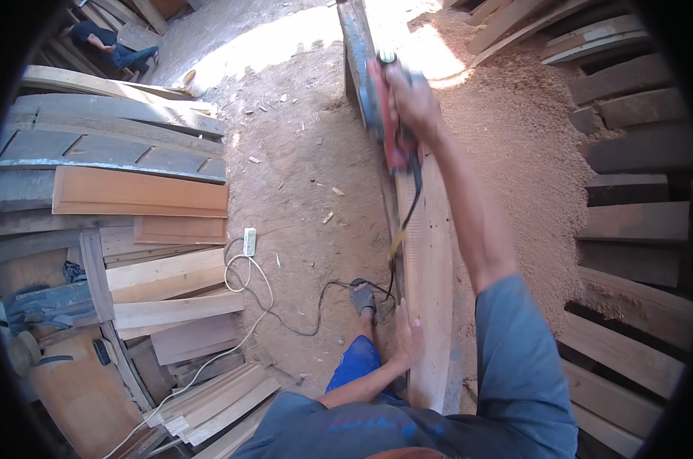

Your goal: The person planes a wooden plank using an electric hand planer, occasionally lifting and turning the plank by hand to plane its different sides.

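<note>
My right hand [413,99] is wrapped round the handle of a red electric planer [392,136], my arm stretched far forward. The planer is on the far part of a long pale wooden plank [430,260], slightly blurred by motion. My left hand [409,340] lies against the near left part of the plank, its fingers stretched forward and its thumb apart. From the rear of the planer a dark cord [415,200] runs back along the plank, with a yellowish piece [397,243] on it.
The cord crosses the dirt floor [300,229] near my sandalled foot [363,298] toward a white power strip [249,242]. Stacked boards [144,191] line the left, more boards [629,222] the right. Wood shavings [522,168] cover the ground beside the plank. Another person [109,47] sits far left.
</note>
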`<state>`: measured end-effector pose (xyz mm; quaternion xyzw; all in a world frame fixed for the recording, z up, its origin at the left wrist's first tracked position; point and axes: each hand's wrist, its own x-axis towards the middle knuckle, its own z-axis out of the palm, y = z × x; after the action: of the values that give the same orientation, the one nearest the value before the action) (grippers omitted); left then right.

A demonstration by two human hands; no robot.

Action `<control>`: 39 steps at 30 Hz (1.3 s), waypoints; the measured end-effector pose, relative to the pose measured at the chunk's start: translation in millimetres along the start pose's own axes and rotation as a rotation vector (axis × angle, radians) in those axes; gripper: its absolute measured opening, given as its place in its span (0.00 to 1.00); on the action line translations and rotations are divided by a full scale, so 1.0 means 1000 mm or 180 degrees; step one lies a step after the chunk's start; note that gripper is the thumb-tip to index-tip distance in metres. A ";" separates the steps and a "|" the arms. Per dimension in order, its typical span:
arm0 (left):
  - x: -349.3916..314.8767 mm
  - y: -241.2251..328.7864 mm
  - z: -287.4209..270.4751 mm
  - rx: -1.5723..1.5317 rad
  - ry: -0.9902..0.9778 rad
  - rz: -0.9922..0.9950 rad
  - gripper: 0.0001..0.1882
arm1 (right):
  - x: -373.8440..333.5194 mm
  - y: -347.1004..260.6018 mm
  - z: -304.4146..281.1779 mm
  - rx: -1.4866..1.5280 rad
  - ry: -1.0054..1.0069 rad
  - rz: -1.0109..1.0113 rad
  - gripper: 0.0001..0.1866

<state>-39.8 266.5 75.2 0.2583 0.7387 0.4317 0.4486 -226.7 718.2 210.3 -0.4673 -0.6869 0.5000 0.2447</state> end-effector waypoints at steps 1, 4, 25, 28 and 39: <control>-0.002 -0.002 0.000 0.0098 0.0018 0.0080 0.40 | 0.041 0.003 0.005 0.0171 -0.0085 0.0014 0.23; 0.001 0.000 -0.001 0.0212 0.0053 0.0199 0.40 | 0.112 -0.006 0.013 0.0613 -0.0297 0.0140 0.21; -0.050 -0.098 -0.035 -0.3608 0.0227 -0.1903 0.43 | -0.513 0.093 -0.031 0.0611 -0.0487 0.0686 0.22; -0.057 -0.126 -0.051 -0.4308 -0.0012 -0.2215 0.48 | -0.546 0.096 -0.030 0.0760 -0.0358 0.0837 0.21; 0.065 -0.042 -0.025 -0.2334 0.1065 -0.0745 0.45 | -0.181 0.018 0.002 -0.0009 -0.0019 0.0296 0.24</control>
<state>-91.5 285.5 15.6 -0.0779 0.6232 0.6481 0.4306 -141.4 558.2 216.8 -0.4976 -0.6659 0.5112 0.2185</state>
